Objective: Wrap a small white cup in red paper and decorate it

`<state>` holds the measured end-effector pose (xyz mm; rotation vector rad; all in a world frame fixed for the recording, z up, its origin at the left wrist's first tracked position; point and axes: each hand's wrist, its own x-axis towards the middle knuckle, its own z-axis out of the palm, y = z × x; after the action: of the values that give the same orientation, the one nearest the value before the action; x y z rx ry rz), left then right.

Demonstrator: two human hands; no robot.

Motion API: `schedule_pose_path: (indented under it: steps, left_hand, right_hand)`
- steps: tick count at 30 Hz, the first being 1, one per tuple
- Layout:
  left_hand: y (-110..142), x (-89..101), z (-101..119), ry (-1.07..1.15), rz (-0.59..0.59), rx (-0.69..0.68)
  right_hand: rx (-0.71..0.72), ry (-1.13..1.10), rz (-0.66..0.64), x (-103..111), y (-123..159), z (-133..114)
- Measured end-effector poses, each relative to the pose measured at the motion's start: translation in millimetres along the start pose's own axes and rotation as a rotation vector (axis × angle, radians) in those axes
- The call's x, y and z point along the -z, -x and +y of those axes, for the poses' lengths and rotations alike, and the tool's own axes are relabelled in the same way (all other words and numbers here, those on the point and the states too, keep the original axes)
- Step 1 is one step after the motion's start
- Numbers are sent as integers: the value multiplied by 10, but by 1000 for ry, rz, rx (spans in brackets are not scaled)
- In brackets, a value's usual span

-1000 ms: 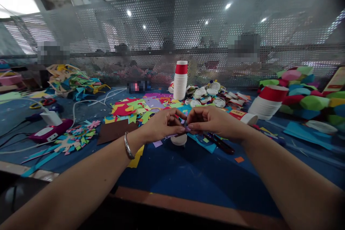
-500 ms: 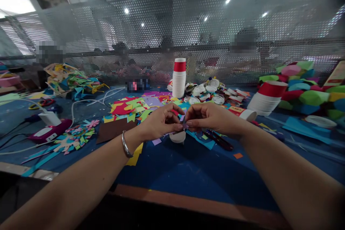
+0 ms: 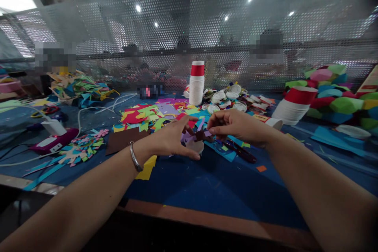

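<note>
Purple paper strips [image 3: 186, 138] and a small dark brown paper piece [image 3: 200, 135] sit above a small white paper-cup base [image 3: 196, 147] in front of me. My left hand [image 3: 177, 136] is open, its thumb and fingers spread apart on the left side of the cup base. Fingers of my right hand [image 3: 233, 126] are pinched together at the right edge of the purple paper strips. A dark pair of scissors [image 3: 240, 151] lies just beneath my right hand. Behind both hands, coloured paper scraps [image 3: 138, 114] cover the blue table [image 3: 177, 185].
A tall stack of white paper cups [image 3: 196, 86] stands at the back, another stack [image 3: 295, 106] leans on the right. Cut cup bottoms [image 3: 233, 96] lie piled between them. On the left are a purple power strip [image 3: 54, 141], white cables and a fringed paper bundle [image 3: 85, 147].
My left thumb and fingers have parted from their pinch, and the left hand has shifted slightly left. The purple and brown paper now shows more between my hands; my right hand stays pinched.
</note>
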<state>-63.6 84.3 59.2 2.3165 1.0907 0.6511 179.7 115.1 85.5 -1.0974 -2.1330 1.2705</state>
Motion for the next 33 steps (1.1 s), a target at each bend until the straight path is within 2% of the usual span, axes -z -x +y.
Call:
schedule_pose_path:
  steps: [3,6,9,12,16,33]
  left_hand:
    - [-24,-101,-11,-91,-19,-38]
    - [-42,-137,-4,-54,-12,-30]
    - [-37,-122,16,-24,60,-37]
    - [-24,-110,38,-41,116,-101]
    - [-13,-116,67,-66,89,-153]
    - [-13,-84,134,-54,91,-150]
  right_hand:
    - [-12,8,-23,-4,-22,47]
    - [-22,6,-44,-14,-35,79]
    - [-28,22,-50,-29,-37,80]
    - [-22,34,-41,-46,-37,56]
    - [-13,30,-22,-65,-41,34]
    - [7,-88,-39,-108,-36,34]
